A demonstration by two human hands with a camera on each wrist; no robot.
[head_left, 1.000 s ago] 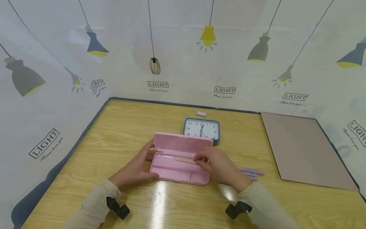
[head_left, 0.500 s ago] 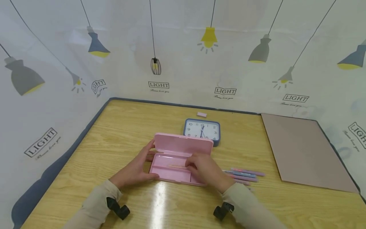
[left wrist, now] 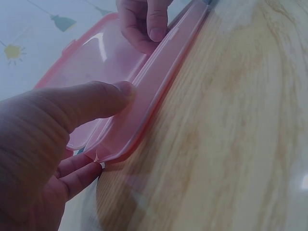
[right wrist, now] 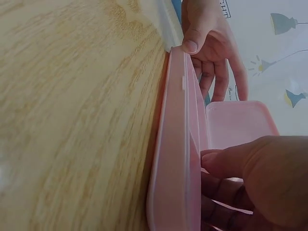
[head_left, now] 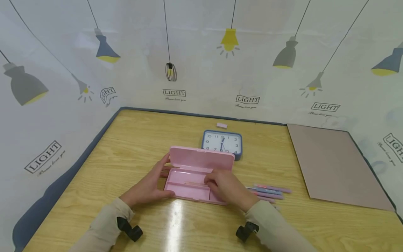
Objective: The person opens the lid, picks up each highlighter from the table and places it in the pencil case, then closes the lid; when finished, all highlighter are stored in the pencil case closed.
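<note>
An open pink pencil case lies on the table with its lid raised at the back. Inside, a divider separates a long rear compartment from the front ones. My left hand holds the case by its left end, thumb at the front corner and fingers around the side. My right hand reaches into the case's right part, fingers bent, and pinches a thin pale pencil. The pencil points left, over the divider. In the right wrist view the right fingers dip behind the front wall, which hides the pencil.
Several pastel pens lie right of the case, partly behind the right forearm. A blue-framed clock sits just behind the lid, with a pink eraser beyond it. A flat pinkish-brown board covers the right side of the table.
My right hand has moved left and slightly toward me, bringing the pencil lower, over the divider, and uncovering more pens. Over the last half second it barely moves. The left hand stays on the case.
</note>
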